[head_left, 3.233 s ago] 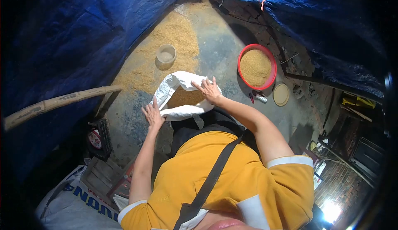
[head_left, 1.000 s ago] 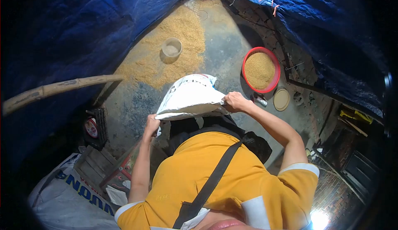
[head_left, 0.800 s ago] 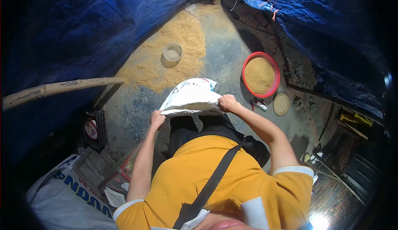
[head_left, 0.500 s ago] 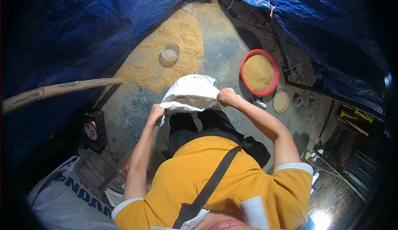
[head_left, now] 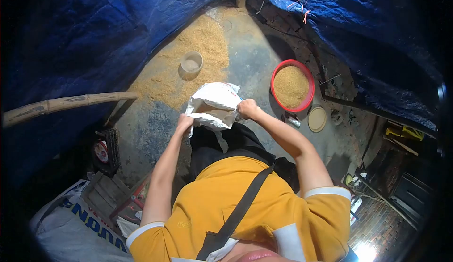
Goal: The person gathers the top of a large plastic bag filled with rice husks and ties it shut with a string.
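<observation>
A white woven sack (head_left: 214,93) hangs in front of my legs, its mouth spread and facing up toward me. My left hand (head_left: 184,122) is closed on the near left side of its rim. On the right, my right hand (head_left: 248,108) grips the opposite edge in a fist. The inside of the sack looks shadowed and brownish. Beyond it, loose golden grain (head_left: 203,42) covers part of the concrete floor, with a translucent plastic tub (head_left: 191,63) sitting on it. A red basin (head_left: 312,89) full of grain stands to the right.
A round cream lid (head_left: 317,119) lies beside the basin. Blue tarpaulin (head_left: 118,21) walls both sides, and a bamboo pole (head_left: 71,102) juts in from the left. A dial scale (head_left: 101,151) and a large printed sack (head_left: 71,229) are at lower left.
My hands have come closer together, and the sack's mouth gapes wider front to back. The right hand has shifted left, and the left slightly right and up.
</observation>
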Tool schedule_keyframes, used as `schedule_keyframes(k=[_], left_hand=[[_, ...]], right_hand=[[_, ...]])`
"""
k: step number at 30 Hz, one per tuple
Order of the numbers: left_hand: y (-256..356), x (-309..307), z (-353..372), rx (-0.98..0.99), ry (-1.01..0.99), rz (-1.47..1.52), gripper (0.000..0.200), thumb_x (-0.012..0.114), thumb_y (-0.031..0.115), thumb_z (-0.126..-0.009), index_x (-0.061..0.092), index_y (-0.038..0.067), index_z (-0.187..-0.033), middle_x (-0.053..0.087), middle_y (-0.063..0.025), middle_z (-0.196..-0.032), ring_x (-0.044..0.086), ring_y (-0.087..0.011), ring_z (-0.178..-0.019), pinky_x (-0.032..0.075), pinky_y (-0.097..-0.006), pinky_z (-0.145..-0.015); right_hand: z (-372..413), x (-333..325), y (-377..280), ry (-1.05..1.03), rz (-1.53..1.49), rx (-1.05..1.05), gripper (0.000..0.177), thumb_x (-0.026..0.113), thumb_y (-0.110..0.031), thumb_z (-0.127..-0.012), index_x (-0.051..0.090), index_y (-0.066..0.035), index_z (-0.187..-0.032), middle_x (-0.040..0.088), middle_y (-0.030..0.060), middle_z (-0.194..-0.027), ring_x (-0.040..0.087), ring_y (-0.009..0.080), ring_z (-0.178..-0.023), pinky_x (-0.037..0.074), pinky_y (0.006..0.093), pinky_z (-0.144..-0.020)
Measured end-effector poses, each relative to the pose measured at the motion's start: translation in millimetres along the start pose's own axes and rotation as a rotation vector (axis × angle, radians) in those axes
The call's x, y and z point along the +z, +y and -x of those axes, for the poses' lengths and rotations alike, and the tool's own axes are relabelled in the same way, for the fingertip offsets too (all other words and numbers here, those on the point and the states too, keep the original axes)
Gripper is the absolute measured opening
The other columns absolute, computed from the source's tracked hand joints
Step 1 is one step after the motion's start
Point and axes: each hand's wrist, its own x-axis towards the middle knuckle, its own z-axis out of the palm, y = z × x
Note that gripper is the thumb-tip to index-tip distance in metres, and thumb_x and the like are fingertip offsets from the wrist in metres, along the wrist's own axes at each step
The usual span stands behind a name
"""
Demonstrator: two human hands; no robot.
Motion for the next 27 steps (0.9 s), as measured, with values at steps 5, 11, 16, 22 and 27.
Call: schedule_keyframes(k=[5,11,16,22,27], left_hand=[[-37.9,-45.1,-4.2,0.175,-0.158,-0.073,0.032,0.049,0.024,-0.071,0.057,-0.007,-0.077,0.058,-0.0084,-0.061,0.053,-0.0151,-0.055,0.038,-0.0312,-0.047],[-11.1,-6.9,-35.3,0.014,0.072,-0.001,0.024,0.047,0.016,-0.069,0.057,-0.005,-0.074,0.055,-0.0093,-0.063,0.051,-0.0160,-0.054,0.039,-0.0310,-0.047],[-13.3,38.1,-44.9,-0.226,0.023,0.489,0.030,0.044,0.011,-0.071,0.050,-0.013,-0.088,0.056,-0.0168,-0.080,0.056,-0.0225,-0.064,0.044,-0.0344,-0.054],[-67.0,25.2,-77.7,-0.250,-0.056,0.674,0.029,0.048,0.021,-0.076,0.054,-0.006,-0.083,0.056,-0.0112,-0.072,0.053,-0.0165,-0.055,0.040,-0.0310,-0.044],[-57.7,19.3,-69.0,-0.163,0.010,0.078,0.030,0.049,0.017,-0.071,0.051,-0.007,-0.088,0.056,-0.0167,-0.079,0.056,-0.0229,-0.064,0.044,-0.0344,-0.053]], right_hand=[[40.5,-46.3,13.4,0.016,-0.114,-0.075,0.017,0.048,-0.016,-0.065,0.060,-0.005,-0.067,0.059,0.0167,-0.068,0.059,0.0283,-0.067,0.047,0.0369,-0.057],[-21.7,-4.4,32.4,0.116,-0.159,0.206,0.027,0.041,-0.023,-0.073,0.060,-0.004,-0.076,0.060,0.0155,-0.078,0.059,0.0287,-0.073,0.047,0.0381,-0.063],[-31.3,20.3,22.4,-0.274,-0.134,0.108,0.028,0.047,-0.020,-0.068,0.058,-0.007,-0.091,0.057,0.0142,-0.092,0.056,0.0266,-0.085,0.045,0.0366,-0.071],[-26.6,37.1,41.2,-0.144,-0.317,0.081,0.028,0.047,-0.018,-0.068,0.055,-0.010,-0.094,0.057,0.0152,-0.088,0.055,0.0292,-0.083,0.045,0.0393,-0.069],[-16.2,31.1,40.8,-0.079,-0.342,0.107,0.025,0.046,-0.019,-0.069,0.055,-0.009,-0.090,0.058,0.0158,-0.086,0.055,0.0303,-0.082,0.045,0.0398,-0.069]])
